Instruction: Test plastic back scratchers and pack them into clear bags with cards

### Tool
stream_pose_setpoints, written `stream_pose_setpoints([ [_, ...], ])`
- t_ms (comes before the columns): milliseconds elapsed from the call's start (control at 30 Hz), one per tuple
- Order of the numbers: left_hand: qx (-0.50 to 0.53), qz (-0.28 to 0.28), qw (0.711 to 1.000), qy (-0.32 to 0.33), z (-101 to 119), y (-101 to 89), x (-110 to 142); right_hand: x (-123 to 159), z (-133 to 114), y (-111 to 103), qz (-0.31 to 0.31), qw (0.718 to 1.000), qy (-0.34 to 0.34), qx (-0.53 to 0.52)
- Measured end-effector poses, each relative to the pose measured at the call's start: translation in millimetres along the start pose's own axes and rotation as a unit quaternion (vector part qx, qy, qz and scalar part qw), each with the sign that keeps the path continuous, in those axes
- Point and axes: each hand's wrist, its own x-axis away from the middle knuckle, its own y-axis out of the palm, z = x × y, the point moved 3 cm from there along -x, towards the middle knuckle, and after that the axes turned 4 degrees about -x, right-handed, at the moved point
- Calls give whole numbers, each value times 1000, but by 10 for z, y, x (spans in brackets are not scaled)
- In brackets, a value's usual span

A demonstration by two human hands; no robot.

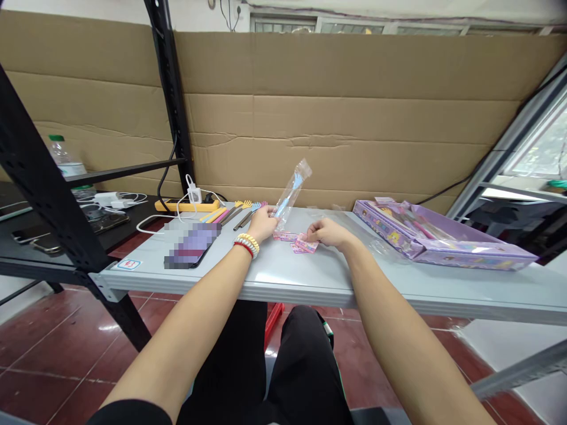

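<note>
My left hand (263, 223) is closed on a clear plastic bag (289, 198), tilted up and away from me. Inside the bag lies a slim light-blue thing (294, 188), whose exact kind I cannot make out. My right hand (328, 234) pinches at one of several small pink printed cards (305, 244) on the table. The cards overlap loosely between my two hands. Just left of my left hand, several forks with yellow tines (241, 205) and blue tines (257, 206) lie side by side, their dark handles pointing towards me.
A phone (195, 245) lies at the left of the grey table (305, 277). Behind it are a yellow power strip (188, 205) and white cables. An open purple box (443, 236) with wrapped things stands at the right. A black metal post (170, 88) rises at the left.
</note>
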Motion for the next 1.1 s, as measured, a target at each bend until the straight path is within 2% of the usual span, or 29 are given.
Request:
stream_pose_setpoints([
  [67, 23, -25, 999, -14, 11, -10, 14, 8, -6, -46, 41, 992, -14, -116],
  [167, 84, -58, 995, -19, 45, -26, 37, 13, 13, -153, 166, 956, -19, -243],
  [267, 148, -99, 984, -20, 85, -16, 57, 9, 45, -235, 251, 924, -22, -289],
  [367, 212, -63, 975, -31, 116, -34, 58, 12, 74, -272, 277, 924, -10, -263],
  [433, 237, -3, 971, -36, 127, -71, 48, 20, 78, -262, 250, 942, -4, -224],
  [467, 242, 25, 969, -36, 129, -92, 41, 24, 73, -242, 215, 954, -6, -210],
  [533, 249, 72, 965, -36, 128, -133, 27, 35, 46, -170, 102, 975, -21, -195],
  [600, 265, 101, 958, -47, 117, -165, 15, 59, 13, -78, -26, 984, -33, -171],
  [667, 286, 119, 949, -63, 107, -185, 11, 75, -5, -13, -95, 988, -36, -114],
  [733, 301, 127, 942, -72, 106, -194, 15, 62, -8, 6, -75, 996, -43, -31],
  [800, 302, 125, 942, -74, 109, -192, 19, 30, -10, 2, 2, 997, -60, 53],
  [900, 290, 118, 947, -69, 101, -181, 15, -27, -16, 47, 97, 980, -109, 138],
  [1000, 282, 113, 951, -63, 83, -169, 2, -93, -18, 188, 91, 959, -170, 208],
  [1100, 278, 109, 952, -67, 75, -163, -1, -145, -11, 299, 64, 949, -172, 256],
])
